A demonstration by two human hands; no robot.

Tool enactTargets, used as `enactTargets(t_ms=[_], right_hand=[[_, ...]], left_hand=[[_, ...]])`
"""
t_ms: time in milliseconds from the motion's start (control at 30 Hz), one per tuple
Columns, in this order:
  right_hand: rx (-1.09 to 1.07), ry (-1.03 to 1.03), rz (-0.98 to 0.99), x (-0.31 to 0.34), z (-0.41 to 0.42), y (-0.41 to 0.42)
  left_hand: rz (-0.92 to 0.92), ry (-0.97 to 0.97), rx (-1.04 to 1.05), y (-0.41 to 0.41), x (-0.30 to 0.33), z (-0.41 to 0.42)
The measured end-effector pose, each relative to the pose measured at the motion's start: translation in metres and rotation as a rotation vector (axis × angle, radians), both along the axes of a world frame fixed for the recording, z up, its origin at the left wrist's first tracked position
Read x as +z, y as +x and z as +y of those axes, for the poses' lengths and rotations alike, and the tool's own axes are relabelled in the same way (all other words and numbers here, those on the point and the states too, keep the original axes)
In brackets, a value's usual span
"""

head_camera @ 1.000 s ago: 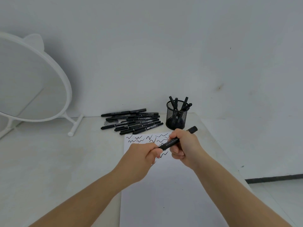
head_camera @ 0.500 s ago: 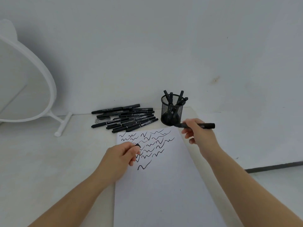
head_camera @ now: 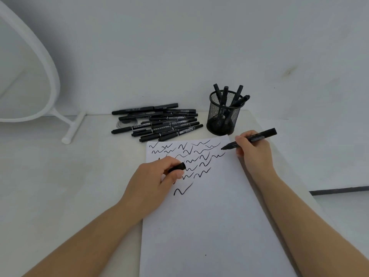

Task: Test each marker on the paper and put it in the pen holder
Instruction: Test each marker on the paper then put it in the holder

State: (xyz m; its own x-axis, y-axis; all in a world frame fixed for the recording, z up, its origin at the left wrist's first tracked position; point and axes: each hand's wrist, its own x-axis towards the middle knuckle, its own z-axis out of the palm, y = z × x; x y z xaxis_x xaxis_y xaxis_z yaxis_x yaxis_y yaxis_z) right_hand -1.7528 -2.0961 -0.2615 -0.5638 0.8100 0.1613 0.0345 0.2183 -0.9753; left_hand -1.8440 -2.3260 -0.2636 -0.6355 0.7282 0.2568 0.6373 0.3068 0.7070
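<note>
I am holding the uncapped marker (head_camera: pixel 252 139) in my right hand (head_camera: pixel 253 149), fingers pinched round its barrel, tip pointing left at the paper's (head_camera: pixel 211 216) upper right corner, just by the squiggles (head_camera: pixel 191 156). My left hand (head_camera: pixel 152 181) is resting on the sheet, pinning it, with the cap (head_camera: pixel 178 166) gripped in its curled fingers. I am judging the tip should drop onto bare paper below the last stroke, lightly, for one short wavy line; then cap on fully before the pen holder (head_camera: pixel 224 114), which stands just beyond the sheet.
</note>
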Motion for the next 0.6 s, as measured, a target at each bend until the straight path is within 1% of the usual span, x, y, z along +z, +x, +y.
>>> enactTargets(t_ms=[133,333,433,600], right_hand=[[0.031,0.045,-0.040,-0.006,-0.002,0.000],[0.061,0.100,-0.034,-0.008,-0.002,-0.002],[0.093,0.162,-0.091,-0.009,-0.003,-0.005],[0.016,0.191,-0.145,-0.011,0.002,-0.005]], left_hand=[[0.085,-0.032,-0.019,0.001,0.000,-0.001],[0.115,-0.155,-0.033,0.003,-0.002,-0.001],[0.116,-0.169,-0.031,0.003,-0.002,-0.001],[0.103,-0.179,-0.033,0.003,-0.001,-0.002]])
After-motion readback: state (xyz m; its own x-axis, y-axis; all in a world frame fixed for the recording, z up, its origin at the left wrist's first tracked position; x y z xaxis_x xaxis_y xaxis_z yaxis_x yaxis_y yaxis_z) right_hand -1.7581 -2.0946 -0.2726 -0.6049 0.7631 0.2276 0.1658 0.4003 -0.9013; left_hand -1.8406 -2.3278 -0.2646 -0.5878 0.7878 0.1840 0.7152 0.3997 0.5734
